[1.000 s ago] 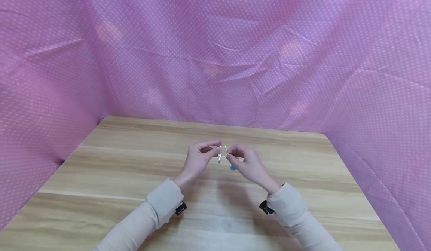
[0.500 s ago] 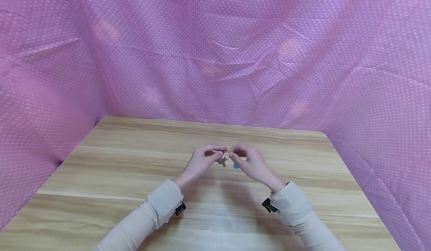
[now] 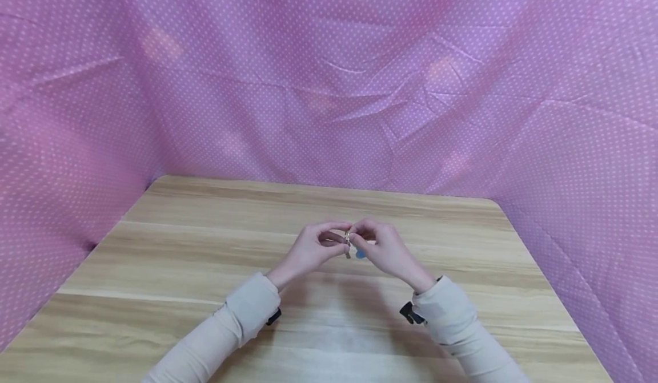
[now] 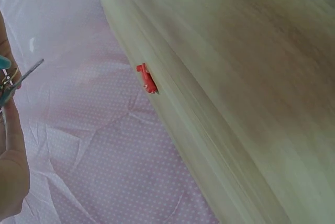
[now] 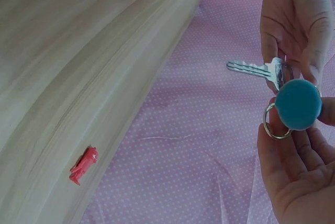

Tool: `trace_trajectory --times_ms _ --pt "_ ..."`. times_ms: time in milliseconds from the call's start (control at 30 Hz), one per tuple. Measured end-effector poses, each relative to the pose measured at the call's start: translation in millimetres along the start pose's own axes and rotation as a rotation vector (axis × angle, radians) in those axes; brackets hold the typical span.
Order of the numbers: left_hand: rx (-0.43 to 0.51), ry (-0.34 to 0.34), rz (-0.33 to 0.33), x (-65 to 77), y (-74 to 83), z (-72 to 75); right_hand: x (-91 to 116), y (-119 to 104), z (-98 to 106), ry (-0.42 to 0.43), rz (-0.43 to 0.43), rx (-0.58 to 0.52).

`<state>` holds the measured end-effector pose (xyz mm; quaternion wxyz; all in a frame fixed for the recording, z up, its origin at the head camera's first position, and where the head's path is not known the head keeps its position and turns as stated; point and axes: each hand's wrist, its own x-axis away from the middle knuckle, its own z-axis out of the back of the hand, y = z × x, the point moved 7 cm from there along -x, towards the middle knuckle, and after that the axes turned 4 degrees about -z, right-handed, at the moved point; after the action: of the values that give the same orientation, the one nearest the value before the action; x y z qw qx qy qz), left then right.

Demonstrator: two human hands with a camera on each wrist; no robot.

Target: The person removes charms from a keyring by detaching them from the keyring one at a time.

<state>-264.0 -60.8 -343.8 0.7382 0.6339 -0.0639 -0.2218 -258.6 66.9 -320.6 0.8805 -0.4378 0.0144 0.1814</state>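
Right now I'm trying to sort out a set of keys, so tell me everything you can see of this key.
The key looks like silver metal, with a slim, grooved blade, uneven notches along one edge and a wider head, partly hidden. It is held above the table, its blade pointing downward and its tip free. The head lies beside a teal disc; how it joins the ring is hidden. Fingers of the left hand are around the head, but their exact contact is unclear.

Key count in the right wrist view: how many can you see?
1. The silver key is between the two hands, beside the teal disc and metal ring, its blade pointing away from the disc. Others could be hidden behind the disc or hands.
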Motion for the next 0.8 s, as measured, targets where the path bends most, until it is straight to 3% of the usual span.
trace_trajectory --times_ms 233,800 --pt "-0.033 -0.009 0.035 7.2 17.2 2.1 0 0 -2 -0.038 -0.022 0.004" --pt "0.026 -0.065 0.011 0.7 11.9 0.2 0 3 0 0.013 -0.033 -0.025"
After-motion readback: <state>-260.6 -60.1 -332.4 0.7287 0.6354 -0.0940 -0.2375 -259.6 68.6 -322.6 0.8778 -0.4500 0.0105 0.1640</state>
